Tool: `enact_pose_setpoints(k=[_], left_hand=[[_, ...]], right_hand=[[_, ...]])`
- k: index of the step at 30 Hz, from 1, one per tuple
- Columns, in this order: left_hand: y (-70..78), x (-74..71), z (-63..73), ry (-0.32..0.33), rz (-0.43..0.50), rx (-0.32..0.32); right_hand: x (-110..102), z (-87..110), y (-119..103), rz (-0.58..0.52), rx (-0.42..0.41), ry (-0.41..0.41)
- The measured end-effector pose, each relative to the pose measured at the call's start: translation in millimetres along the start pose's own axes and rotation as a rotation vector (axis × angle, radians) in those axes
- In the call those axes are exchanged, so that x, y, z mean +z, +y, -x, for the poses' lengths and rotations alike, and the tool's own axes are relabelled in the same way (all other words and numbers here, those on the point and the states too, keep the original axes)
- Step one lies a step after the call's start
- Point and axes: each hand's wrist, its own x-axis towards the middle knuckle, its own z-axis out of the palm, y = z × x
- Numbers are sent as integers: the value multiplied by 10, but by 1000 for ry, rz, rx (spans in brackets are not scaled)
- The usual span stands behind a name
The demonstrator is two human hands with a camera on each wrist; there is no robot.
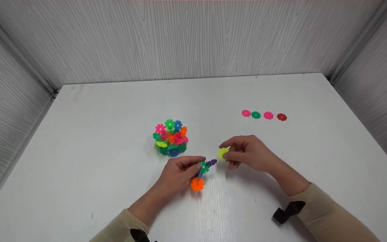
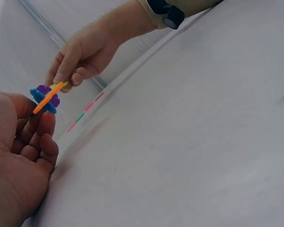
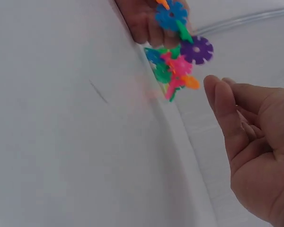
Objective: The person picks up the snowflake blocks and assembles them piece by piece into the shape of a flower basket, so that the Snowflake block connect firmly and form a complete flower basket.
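Observation:
My left hand pinches a small joined chain of notched plastic discs: a green disc by the thumb, an orange disc hanging below, a purple disc sticking out to the right, and a blue disc between green and orange. Just right of the purple disc, my right hand pinches a yellow disc between thumb and fingers. Yellow and purple stand slightly apart in the head view. From the right wrist, fingers hide the yellow disc.
A round cluster of joined multicoloured discs stands on the white table beyond my left hand. Farther right lies a row of loose discs: pink, green, another pink and red. Panelled walls enclose the back and sides.

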Motion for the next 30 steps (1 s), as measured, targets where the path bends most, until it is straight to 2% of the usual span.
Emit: enact_pose_setpoints(k=[4, 10, 17, 22, 30], left_hand=[[-12, 5, -11, 33, -5, 26], [-17, -6, 5, 48, -31, 63], [-7, -17, 11, 31, -37, 25], [19, -25, 9, 25, -43, -3], [-3, -29, 8, 16, -36, 5]], right_hand=[[152, 4, 35, -66, -35, 1], [231, -3, 81, -119, -51, -21], [240, -8, 93, -105, -36, -29], [256, -18, 100, -139, -5, -45], [283, -17, 124, -178, 22, -47]])
